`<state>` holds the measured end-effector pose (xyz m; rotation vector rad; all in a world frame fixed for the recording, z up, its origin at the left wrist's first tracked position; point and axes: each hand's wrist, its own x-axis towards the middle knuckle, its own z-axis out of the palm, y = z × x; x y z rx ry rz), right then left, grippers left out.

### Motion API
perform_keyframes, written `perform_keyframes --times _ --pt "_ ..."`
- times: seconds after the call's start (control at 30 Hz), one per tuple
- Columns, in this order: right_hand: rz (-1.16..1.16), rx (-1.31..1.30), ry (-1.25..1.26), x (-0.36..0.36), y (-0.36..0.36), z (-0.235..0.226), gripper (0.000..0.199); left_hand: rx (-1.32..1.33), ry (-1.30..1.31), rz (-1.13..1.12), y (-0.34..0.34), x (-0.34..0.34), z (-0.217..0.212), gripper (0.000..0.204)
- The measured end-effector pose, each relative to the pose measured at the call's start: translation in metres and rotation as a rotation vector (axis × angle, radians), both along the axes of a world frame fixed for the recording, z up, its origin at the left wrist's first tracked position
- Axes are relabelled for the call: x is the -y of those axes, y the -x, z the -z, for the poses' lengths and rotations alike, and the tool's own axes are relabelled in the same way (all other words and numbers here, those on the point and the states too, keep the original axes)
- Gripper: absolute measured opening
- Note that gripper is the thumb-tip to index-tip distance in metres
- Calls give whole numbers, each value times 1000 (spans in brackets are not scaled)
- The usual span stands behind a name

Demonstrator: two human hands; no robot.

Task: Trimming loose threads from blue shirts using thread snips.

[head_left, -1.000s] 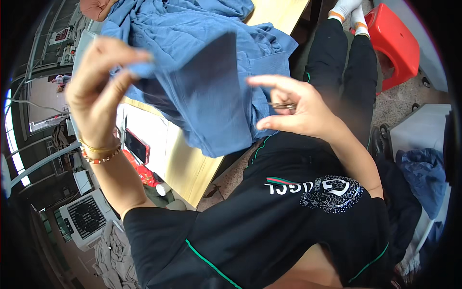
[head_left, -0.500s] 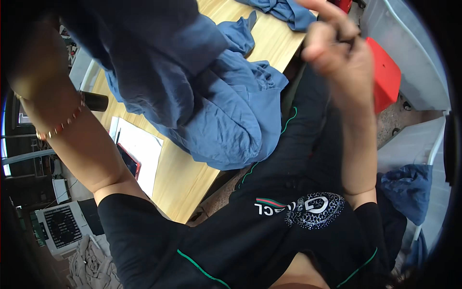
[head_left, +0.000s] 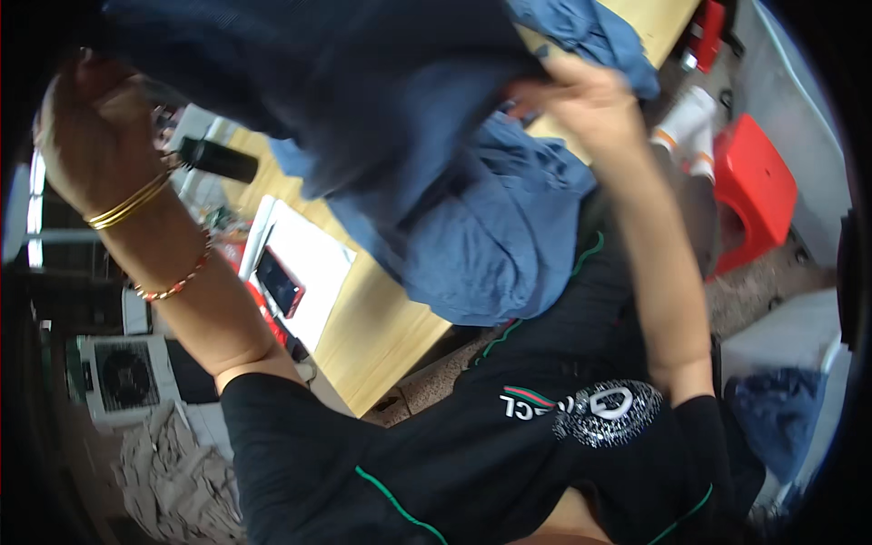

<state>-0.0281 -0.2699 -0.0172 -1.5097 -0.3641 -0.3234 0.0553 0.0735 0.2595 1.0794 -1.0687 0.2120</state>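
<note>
A dark blue garment (head_left: 363,100), its exact kind not clear, is held up in front of me, spread between my two hands. My left hand (head_left: 100,136), with gold bangles and a beaded bracelet at the wrist, is closed on its left edge, high at the upper left. At the garment's right edge, my right hand (head_left: 586,100) has its fingers bent round the fabric, somewhat smeared by motion. Beneath the raised part, a lighter blue heap of cloth (head_left: 500,236) hangs over the table edge toward my lap.
On the wooden table (head_left: 372,336) lie white paper (head_left: 318,272), a red-edged phone (head_left: 279,280) and a dark cylinder (head_left: 218,159). More blue cloth (head_left: 590,36) lies at the far end. A red stool (head_left: 754,182) and grey bins (head_left: 790,82) stand right; grey cloth (head_left: 177,477) is piled lower left.
My right hand has come left and down from the air onto the garment's edge. The raised fabric has spread rightward, and my left hand has come further into view.
</note>
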Motion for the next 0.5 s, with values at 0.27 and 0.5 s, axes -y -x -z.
perform_keyframes --times 0.27,0.5 --pt "542 262 368 125 129 -27 38 242 -525 2 77 30 110 31" --pt "391 89 892 83 152 88 42 61 -1433 406 92 96 174 24"
